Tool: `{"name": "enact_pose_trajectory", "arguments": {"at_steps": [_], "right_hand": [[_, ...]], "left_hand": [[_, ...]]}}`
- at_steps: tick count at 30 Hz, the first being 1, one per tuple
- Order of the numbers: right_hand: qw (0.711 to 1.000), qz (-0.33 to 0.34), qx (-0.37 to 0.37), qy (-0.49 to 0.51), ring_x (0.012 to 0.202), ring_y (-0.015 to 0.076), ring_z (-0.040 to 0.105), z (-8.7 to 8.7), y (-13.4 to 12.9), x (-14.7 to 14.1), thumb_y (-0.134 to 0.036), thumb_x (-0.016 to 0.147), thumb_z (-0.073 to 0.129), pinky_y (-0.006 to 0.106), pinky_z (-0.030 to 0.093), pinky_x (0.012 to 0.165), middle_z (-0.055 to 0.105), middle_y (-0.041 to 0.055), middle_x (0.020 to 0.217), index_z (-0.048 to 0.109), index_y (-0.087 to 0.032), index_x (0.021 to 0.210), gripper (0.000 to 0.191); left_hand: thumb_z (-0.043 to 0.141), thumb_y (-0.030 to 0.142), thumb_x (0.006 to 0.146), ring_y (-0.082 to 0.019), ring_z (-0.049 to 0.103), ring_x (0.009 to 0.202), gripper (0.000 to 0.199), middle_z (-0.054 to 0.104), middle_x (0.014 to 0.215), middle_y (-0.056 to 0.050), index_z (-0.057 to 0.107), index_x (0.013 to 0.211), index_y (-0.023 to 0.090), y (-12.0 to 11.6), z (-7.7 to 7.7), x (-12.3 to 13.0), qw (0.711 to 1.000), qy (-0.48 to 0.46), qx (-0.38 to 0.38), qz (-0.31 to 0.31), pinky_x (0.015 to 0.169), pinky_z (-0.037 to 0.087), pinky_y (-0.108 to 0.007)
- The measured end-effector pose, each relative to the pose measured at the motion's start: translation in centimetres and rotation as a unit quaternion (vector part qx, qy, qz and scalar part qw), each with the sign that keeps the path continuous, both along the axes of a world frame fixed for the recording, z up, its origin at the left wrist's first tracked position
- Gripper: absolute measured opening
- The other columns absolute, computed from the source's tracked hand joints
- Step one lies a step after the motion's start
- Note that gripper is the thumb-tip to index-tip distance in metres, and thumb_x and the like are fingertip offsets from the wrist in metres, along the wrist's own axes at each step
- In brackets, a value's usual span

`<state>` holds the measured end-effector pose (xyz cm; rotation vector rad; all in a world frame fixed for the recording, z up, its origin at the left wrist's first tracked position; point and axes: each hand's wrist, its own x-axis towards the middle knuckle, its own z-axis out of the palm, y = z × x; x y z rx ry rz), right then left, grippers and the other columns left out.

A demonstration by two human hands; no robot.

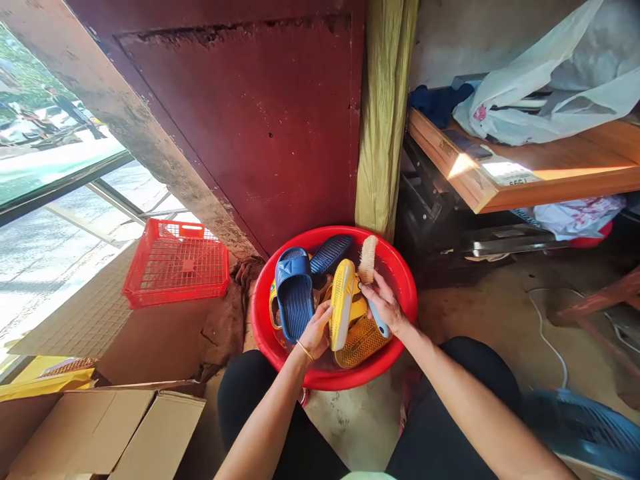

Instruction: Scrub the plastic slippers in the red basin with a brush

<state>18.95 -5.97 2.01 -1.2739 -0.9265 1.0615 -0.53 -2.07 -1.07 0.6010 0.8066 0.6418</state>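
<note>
A red plastic basin (400, 277) sits on the floor between my knees, holding several slippers. My left hand (316, 331) grips a yellow slipper (341, 300), tilted on its edge above the basin. My right hand (384, 305) holds a scrub brush (369, 259) by its light blue handle, the bristles pointing up beside the slipper. A blue slipper (294, 290) lies to the left in the basin, a second blue one (330, 252) behind it. Another yellow slipper (361, 343) rests sole up under my right hand.
A red plastic crate (177, 263) stands on the floor to the left. Open cardboard boxes (100, 427) lie at the lower left. A wooden table (525, 173) with plastic bags is at the right, a blue fan (585, 427) at the lower right. A dark red door (260, 113) rises behind the basin.
</note>
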Motion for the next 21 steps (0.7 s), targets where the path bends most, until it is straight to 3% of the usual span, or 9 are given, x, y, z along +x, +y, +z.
{"name": "enact_pose_trajectory", "arguments": {"at_steps": [2, 4, 6, 8, 9, 11, 15, 17, 21], "right_hand": [[0.999, -0.022, 0.0, -0.045, 0.038, 0.0098, 0.053, -0.6, 0.0, -0.6, -0.06, 0.084, 0.064, 0.024, 0.044, 0.033, 0.073, 0.0015, 0.095, 0.037, -0.026, 0.15, 0.079], [0.991, -0.051, 0.004, -0.124, 0.05, 0.0155, 0.064, -1.4, -0.2, -1.3, -0.056, 0.088, 0.061, 0.029, 0.054, 0.042, 0.074, 0.0071, 0.107, 0.032, -0.025, 0.154, 0.078], [0.971, -0.057, 0.038, -0.227, 0.084, 0.0243, 0.074, -2.0, -0.5, -1.7, -0.049, 0.092, 0.057, 0.036, 0.064, 0.068, 0.07, 0.0113, 0.126, 0.032, -0.024, 0.156, 0.073], [0.94, -0.019, 0.096, -0.326, 0.118, 0.0275, 0.066, -2.0, -0.8, -1.5, -0.042, 0.096, 0.052, 0.04, 0.059, 0.095, 0.06, 0.0095, 0.143, 0.036, -0.026, 0.156, 0.065], [0.922, 0.011, 0.122, -0.368, 0.126, 0.027, 0.061, -1.8, -0.9, -1.2, -0.039, 0.098, 0.049, 0.04, 0.055, 0.102, 0.056, 0.0075, 0.147, 0.038, -0.027, 0.156, 0.061], [0.884, 0.055, 0.146, -0.441, 0.125, 0.0256, 0.062, -1.0, -1.1, -0.3, -0.036, 0.101, 0.043, 0.037, 0.055, 0.102, 0.059, 0.0059, 0.144, 0.042, -0.028, 0.155, 0.055], [0.821, 0.069, 0.105, -0.557, 0.103, 0.0246, 0.072, 0.2, -1.1, 2.1, -0.036, 0.103, 0.042, 0.032, 0.06, 0.087, 0.072, 0.008, 0.123, 0.05, -0.028, 0.151, 0.049], [0.82, 0.067, 0.089, -0.561, 0.103, 0.0239, 0.072, -0.1, -0.9, 2.9, -0.034, 0.103, 0.042, 0.032, 0.06, 0.088, 0.071, 0.0074, 0.125, 0.05, -0.028, 0.15, 0.049], [0.864, 0.062, 0.072, -0.494, 0.113, 0.0225, 0.069, -1.9, -0.7, 3.9, -0.029, 0.101, 0.043, 0.035, 0.057, 0.098, 0.068, 0.0046, 0.133, 0.05, -0.028, 0.149, 0.049]], "left_hand": [[0.076, 0.049, 0.081, -0.021, 0.074, 0.084, 0.059, 0.075, 0.1, -0.004, 0.056, 0.132, 0.025, -0.1, -0.2, 0.2, 0.999, -0.008, 0.034, 0.025, 0.077, 0.06, -0.034], [0.067, 0.063, 0.083, -0.027, 0.073, 0.096, 0.066, 0.075, 0.106, -0.011, 0.06, 0.13, 0.018, -0.1, -0.5, 0.3, 0.998, -0.013, 0.053, 0.007, 0.086, 0.059, -0.039], [0.067, 0.067, 0.081, -0.034, 0.068, 0.11, 0.073, 0.073, 0.113, -0.016, 0.062, 0.13, 0.013, -0.1, -0.9, 0.2, 0.995, -0.017, 0.09, -0.029, 0.095, 0.056, -0.044], [0.079, 0.055, 0.076, -0.036, 0.064, 0.119, 0.076, 0.072, 0.121, -0.014, 0.058, 0.137, 0.016, -0.1, -1.1, 0.1, 0.988, -0.015, 0.15, -0.043, 0.102, 0.051, -0.046], [0.084, 0.046, 0.073, -0.036, 0.063, 0.121, 0.079, 0.071, 0.123, -0.012, 0.055, 0.141, 0.019, -0.1, -1.2, 0.1, 0.983, -0.013, 0.177, -0.043, 0.104, 0.05, -0.046], [0.088, 0.034, 0.069, -0.034, 0.063, 0.12, 0.086, 0.07, 0.125, -0.01, 0.051, 0.145, 0.022, 0.0, -1.1, 0.0, 0.977, -0.007, 0.208, -0.046, 0.105, 0.049, -0.047], [0.09, 0.029, 0.066, -0.033, 0.066, 0.114, 0.091, 0.07, 0.125, -0.011, 0.048, 0.146, 0.021, 0.1, -0.6, -0.2, 0.969, -0.005, 0.234, -0.081, 0.101, 0.051, -0.047], [0.09, 0.029, 0.066, -0.034, 0.065, 0.116, 0.09, 0.068, 0.128, -0.012, 0.049, 0.146, 0.02, 0.0, -0.3, -0.4, 0.967, -0.01, 0.242, -0.085, 0.102, 0.051, -0.047], [0.089, 0.031, 0.068, -0.035, 0.066, 0.117, 0.089, 0.068, 0.13, -0.013, 0.048, 0.146, 0.02, -0.2, 0.0, -0.7, 0.977, -0.027, 0.207, -0.035, 0.104, 0.051, -0.049]]}}
